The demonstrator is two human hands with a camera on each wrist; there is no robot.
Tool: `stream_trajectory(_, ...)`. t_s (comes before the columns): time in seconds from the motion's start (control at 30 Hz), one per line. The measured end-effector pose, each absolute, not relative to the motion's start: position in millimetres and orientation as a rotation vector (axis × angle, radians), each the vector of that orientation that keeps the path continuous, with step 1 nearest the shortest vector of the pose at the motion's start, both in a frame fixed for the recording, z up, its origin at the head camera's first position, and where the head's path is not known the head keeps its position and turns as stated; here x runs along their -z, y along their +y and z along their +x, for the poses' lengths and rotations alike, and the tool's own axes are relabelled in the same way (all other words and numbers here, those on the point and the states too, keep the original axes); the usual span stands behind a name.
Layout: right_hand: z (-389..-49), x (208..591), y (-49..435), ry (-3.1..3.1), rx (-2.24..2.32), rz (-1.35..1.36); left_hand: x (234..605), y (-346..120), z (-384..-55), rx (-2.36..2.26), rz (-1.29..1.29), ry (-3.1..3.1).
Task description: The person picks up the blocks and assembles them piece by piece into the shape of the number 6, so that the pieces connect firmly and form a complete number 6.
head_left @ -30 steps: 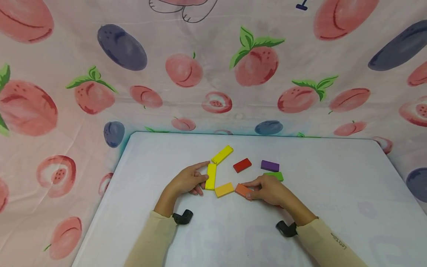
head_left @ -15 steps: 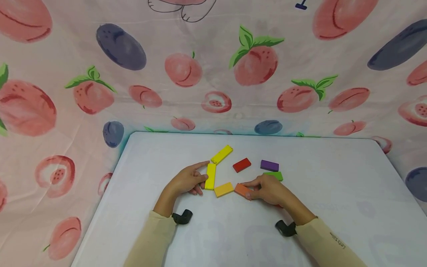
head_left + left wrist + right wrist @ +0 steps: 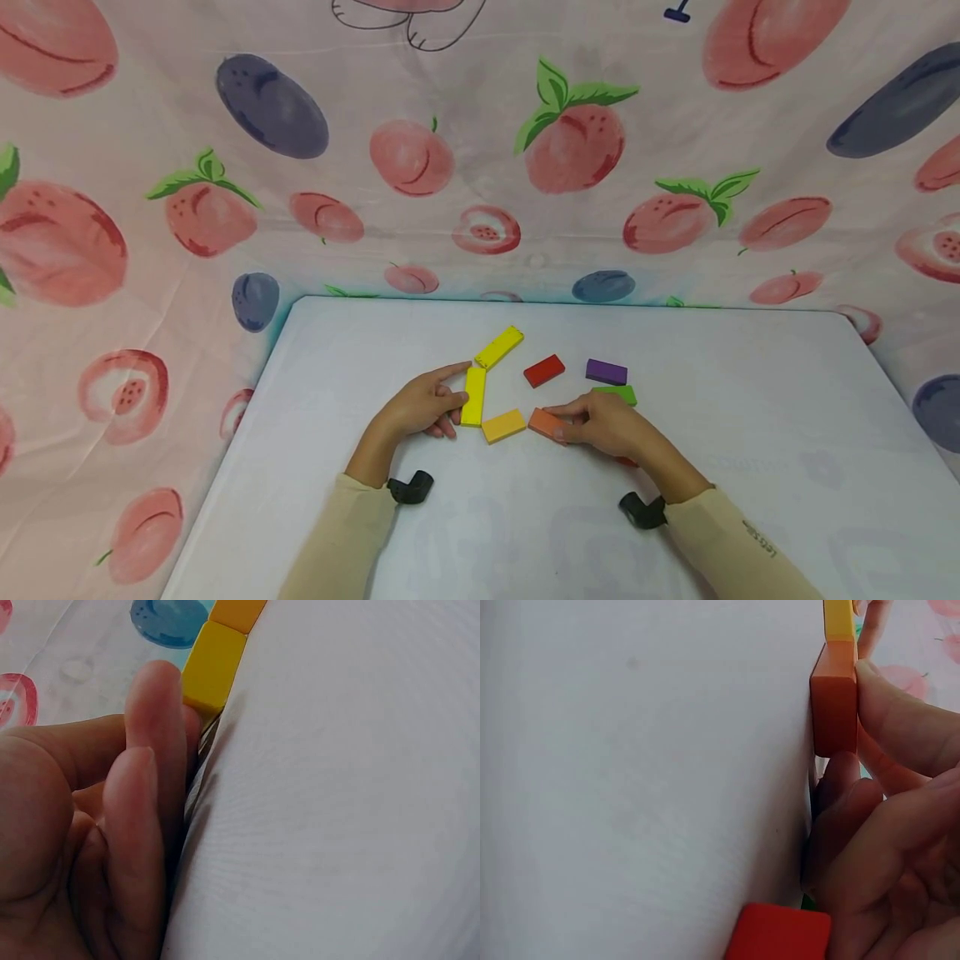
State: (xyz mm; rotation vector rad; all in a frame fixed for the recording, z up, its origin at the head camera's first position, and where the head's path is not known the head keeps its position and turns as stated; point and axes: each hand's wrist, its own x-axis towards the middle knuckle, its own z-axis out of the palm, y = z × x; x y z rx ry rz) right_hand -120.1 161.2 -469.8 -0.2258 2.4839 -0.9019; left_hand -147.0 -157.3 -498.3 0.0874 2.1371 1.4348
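In the head view, my left hand (image 3: 420, 406) is at a long yellow block (image 3: 473, 397), its thumb against the block's left side and its index finger reaching the far end. A second yellow block (image 3: 499, 347) slants away from that end. My right hand (image 3: 609, 425) pinches an orange block (image 3: 546, 423) between thumb and index finger. An amber block (image 3: 504, 427) lies between the yellow and orange ones, forming a curved row. The right wrist view shows the orange block (image 3: 834, 705) meeting the amber one (image 3: 838, 619), with the thumb along its side.
A red block (image 3: 544, 371) lies inside the curve. To its right are a purple block (image 3: 607, 372) and a green block (image 3: 617, 395), partly covered by my right hand. Another red block (image 3: 780, 934) sits under that hand. Fruit-printed cloth (image 3: 487, 167) surrounds the white table (image 3: 750, 400).
The orange block's near end has swung slightly away from me with my right hand, exposing more of the red block beneath. My left hand stays in place.
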Motion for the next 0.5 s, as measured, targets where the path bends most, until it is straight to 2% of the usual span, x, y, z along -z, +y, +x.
stream_trajectory(0.5,-122.5,468.5,160.1,2.498,0.861,-0.231,494.8,-156.1,-147.1,-1.438,0.080,2.128)
